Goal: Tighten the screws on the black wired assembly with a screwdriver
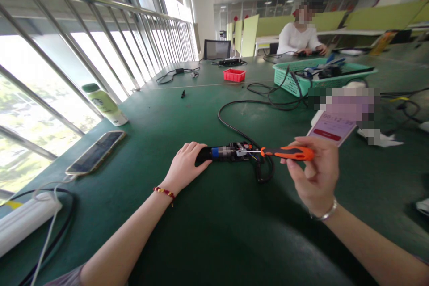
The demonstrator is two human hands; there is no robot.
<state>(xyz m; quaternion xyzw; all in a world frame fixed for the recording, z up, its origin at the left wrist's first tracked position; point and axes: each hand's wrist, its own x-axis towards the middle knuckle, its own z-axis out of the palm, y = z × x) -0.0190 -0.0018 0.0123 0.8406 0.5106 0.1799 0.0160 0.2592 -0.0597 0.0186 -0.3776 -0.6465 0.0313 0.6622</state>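
- Nearest: two forearms [129, 232], ending in left hand [188, 161] and right hand [317, 173].
- Tool body [221, 153], black, one end uncovered: lies between the hands, closed end under left fingers. Those fingers wrap over it, thumb along the near side. Judged best: brace that grip against the tabletop so the body can't roll.
- Screwdriver [288, 152]: handle pinched by right thumb and fingers, shaft aimed toward left fingers, nearly flat over the innards. Tip contact: cannot tell. For a clean turn, probably line up shaft first, seat tip fully, press lightly, twist from the fingers.
- Thin wires [255, 157], just off the right fingertips, near the shaft. A slip could nick them; steer wide.
- Counts: one tool body, one screwdriver; wires too fine to count.
- One table [187, 228], under both hands.
- One person [296, 39] in white, well beyond right fingers.
- One green basket [286, 81], beyond right fingers.
- One bottle [105, 105], left of and beyond left fingers.
- Two phones: dark one [96, 154] left of left fingers; timer one [330, 124] just behind right fingers.
- One red tray [234, 77], well beyond left fingers.
- One small black piece [182, 94], beyond left fingers, apart.
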